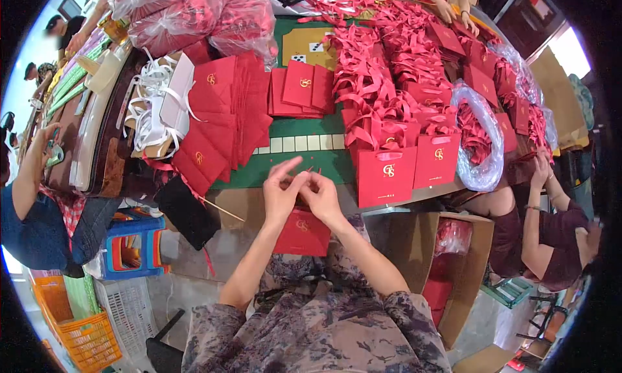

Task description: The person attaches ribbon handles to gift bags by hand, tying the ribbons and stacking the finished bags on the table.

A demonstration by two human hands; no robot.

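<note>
A red paper bag (pixel 302 233) with a gold logo lies over my lap, just below the table's front edge. My left hand (pixel 282 190) and my right hand (pixel 319 193) meet at the bag's top edge, fingertips pinched close together. Small red tips show between the fingers, too small to name for sure. Beyond them, several flat red bags (pixel 301 84) rest on the green table surface (pixel 285 176). To the left, more flat red bags (pixel 214 81) are fanned out beside a box of white ribbons (pixel 152 107). Finished-looking red bags with ribbon handles (pixel 387 175) stand in rows at the right.
Plastic-wrapped red bundles (pixel 194 23) are piled at the back left. An open cardboard box (pixel 466 269) stands on the floor at my right, and stacked stools (pixel 133 243) stand at my left. Other people sit at both sides; a co-worker's hands (pixel 457 13) reach in at the back right.
</note>
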